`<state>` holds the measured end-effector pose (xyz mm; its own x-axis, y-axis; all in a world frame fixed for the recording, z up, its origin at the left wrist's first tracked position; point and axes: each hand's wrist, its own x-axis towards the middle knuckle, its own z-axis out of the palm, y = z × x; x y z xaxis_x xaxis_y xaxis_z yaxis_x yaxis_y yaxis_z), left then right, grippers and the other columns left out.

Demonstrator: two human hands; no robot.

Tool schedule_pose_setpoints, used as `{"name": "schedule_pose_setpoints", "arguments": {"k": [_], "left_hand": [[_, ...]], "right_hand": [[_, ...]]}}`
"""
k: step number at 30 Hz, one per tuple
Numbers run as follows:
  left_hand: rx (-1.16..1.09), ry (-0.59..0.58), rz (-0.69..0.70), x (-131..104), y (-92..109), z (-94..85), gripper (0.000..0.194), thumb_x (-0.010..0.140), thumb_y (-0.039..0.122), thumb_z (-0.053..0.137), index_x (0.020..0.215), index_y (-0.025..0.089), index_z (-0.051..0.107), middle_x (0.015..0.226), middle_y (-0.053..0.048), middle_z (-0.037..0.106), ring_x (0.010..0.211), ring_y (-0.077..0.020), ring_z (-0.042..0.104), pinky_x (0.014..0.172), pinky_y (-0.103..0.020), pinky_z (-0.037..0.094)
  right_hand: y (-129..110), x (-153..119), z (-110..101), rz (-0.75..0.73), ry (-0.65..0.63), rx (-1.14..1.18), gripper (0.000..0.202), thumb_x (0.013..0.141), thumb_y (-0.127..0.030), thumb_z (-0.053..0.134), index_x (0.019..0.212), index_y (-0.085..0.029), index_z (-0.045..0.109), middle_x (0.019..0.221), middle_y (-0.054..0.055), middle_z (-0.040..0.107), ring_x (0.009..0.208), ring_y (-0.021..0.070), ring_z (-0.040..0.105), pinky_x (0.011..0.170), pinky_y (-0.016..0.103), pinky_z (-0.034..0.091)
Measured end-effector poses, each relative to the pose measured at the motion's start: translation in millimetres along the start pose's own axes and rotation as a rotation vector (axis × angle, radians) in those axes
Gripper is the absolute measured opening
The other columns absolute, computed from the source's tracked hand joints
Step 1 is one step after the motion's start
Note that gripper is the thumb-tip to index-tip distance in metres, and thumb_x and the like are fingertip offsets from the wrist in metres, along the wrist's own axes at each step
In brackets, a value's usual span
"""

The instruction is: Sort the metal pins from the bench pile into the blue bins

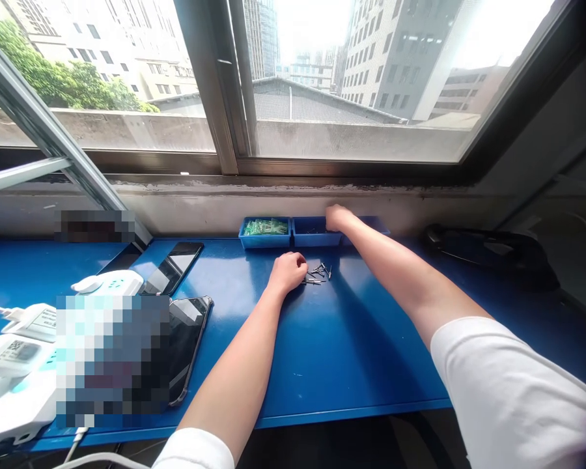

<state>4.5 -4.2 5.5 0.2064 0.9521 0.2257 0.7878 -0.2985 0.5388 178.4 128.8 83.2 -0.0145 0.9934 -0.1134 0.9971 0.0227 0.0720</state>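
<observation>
My left hand (289, 271) rests on the blue tabletop with its fingers curled together, at the left edge of a small pile of thin metal pins (318, 272) that look like rivets. Whatever its fingertips hold, if anything, is hidden. Over the right part of the middle blue bin (312, 240), my right hand (339, 219) is closed, its fingertips pointing down out of sight. Small dark pieces lie at the bottom of that bin. Left of it, another blue bin (265, 241) holds green-and-white small packets or boards. A third blue bin (377, 225) is partly behind my right forearm.
Two dark phones or tablets (180, 267) (195, 348) lie at left, beside white power strips (120, 283) with plugs and cables. A metal ladder-like frame (85, 163) leans at the left. A black bag-like object (488, 257) sits at right. The window wall (190, 212) bounds the back.
</observation>
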Motion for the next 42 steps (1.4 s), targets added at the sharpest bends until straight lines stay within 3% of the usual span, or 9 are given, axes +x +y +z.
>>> {"name": "schedule_pose_setpoints", "arguments": {"k": [8, 15, 18, 20, 25, 31, 33, 37, 42], "left_hand": [[-0.006, 0.031, 0.037, 1, -6, 3.2, 0.022, 0.077, 0.022, 0.048, 0.082, 0.02, 0.069, 0.088, -0.004, 0.069, 0.083, -0.0178, 0.062, 0.073, -0.025, 0.047], [-0.003, 0.018, 0.022, 2, -4, 1.3, 0.022, 0.077, 0.022, 0.048, 0.082, 0.021, 0.069, 0.089, -0.004, 0.069, 0.083, -0.0178, 0.062, 0.074, -0.025, 0.047], [-0.003, 0.01, 0.011, 2, -4, 1.3, 0.022, 0.077, 0.022, 0.048, 0.083, 0.02, 0.069, 0.089, -0.005, 0.069, 0.083, -0.0177, 0.062, 0.073, -0.024, 0.047], [-0.004, 0.006, 0.013, 3, -4, 1.7, 0.022, 0.077, 0.023, 0.048, 0.083, 0.02, 0.069, 0.09, -0.004, 0.069, 0.084, -0.0178, 0.062, 0.073, -0.024, 0.046], [-0.007, 0.015, 0.029, 2, -6, 3.1, 0.021, 0.076, 0.024, 0.048, 0.081, 0.02, 0.069, 0.088, -0.004, 0.068, 0.082, -0.018, 0.061, 0.072, -0.025, 0.045], [-0.008, 0.02, 0.037, 1, -6, 4.0, 0.021, 0.076, 0.022, 0.048, 0.081, 0.02, 0.069, 0.088, -0.004, 0.068, 0.082, -0.0181, 0.061, 0.071, -0.026, 0.044], [-0.007, 0.026, 0.043, 1, -6, 3.8, 0.021, 0.077, 0.022, 0.048, 0.08, 0.021, 0.069, 0.087, -0.004, 0.068, 0.082, -0.0182, 0.061, 0.071, -0.026, 0.044], [-0.01, 0.031, 0.045, 1, -6, 3.0, 0.021, 0.077, 0.021, 0.049, 0.08, 0.021, 0.069, 0.086, -0.004, 0.068, 0.081, -0.0181, 0.06, 0.07, -0.026, 0.043], [-0.009, 0.024, 0.046, 1, -5, 2.8, 0.021, 0.077, 0.022, 0.049, 0.081, 0.021, 0.069, 0.087, -0.004, 0.069, 0.082, -0.0184, 0.06, 0.071, -0.027, 0.042]], "right_hand": [[18, -15, -17, -0.099, -0.033, -0.021, 0.027, 0.07, -0.02, 0.073, 0.096, -0.011, 0.071, 0.101, 0.018, 0.068, 0.094, 0.029, 0.065, 0.079, 0.036, 0.052], [58, -27, -41, -0.132, 0.24, 0.0, 0.031, 0.086, -0.038, 0.056, 0.099, -0.014, 0.07, 0.103, 0.017, 0.066, 0.095, 0.0286, 0.063, 0.081, 0.037, 0.049], [77, -35, -36, -0.018, 0.4, 0.073, 0.035, 0.09, -0.039, 0.047, 0.103, -0.015, 0.069, 0.102, 0.015, 0.067, 0.097, 0.0274, 0.062, 0.082, 0.036, 0.048], [87, -40, -24, 0.039, 0.434, 0.109, 0.033, 0.09, -0.038, 0.047, 0.101, -0.017, 0.07, 0.101, 0.014, 0.067, 0.098, 0.027, 0.062, 0.083, 0.036, 0.048], [97, -47, 2, 0.129, 0.3, 0.165, 0.033, 0.085, -0.041, 0.053, 0.105, -0.021, 0.07, 0.104, 0.012, 0.068, 0.097, 0.0262, 0.063, 0.08, 0.034, 0.049], [64, -31, -4, -0.002, 0.242, 0.19, 0.027, 0.08, -0.038, 0.057, 0.103, -0.029, 0.07, 0.11, 0.005, 0.067, 0.101, 0.0255, 0.062, 0.082, 0.034, 0.05], [44, -22, -7, -0.042, 0.182, 0.142, 0.026, 0.078, -0.031, 0.06, 0.101, -0.026, 0.071, 0.109, 0.008, 0.067, 0.098, 0.0264, 0.063, 0.079, 0.035, 0.051], [7, -4, -7, 0.025, 0.011, 0.006, 0.043, 0.067, -0.013, 0.066, 0.11, -0.014, 0.067, 0.111, 0.018, 0.065, 0.096, 0.0295, 0.064, 0.077, 0.036, 0.053], [-13, 19, 2, 0.047, -0.091, -0.003, 0.045, 0.061, -0.006, 0.069, 0.105, -0.012, 0.069, 0.104, 0.019, 0.066, 0.098, 0.0317, 0.064, 0.079, 0.038, 0.054]]}}
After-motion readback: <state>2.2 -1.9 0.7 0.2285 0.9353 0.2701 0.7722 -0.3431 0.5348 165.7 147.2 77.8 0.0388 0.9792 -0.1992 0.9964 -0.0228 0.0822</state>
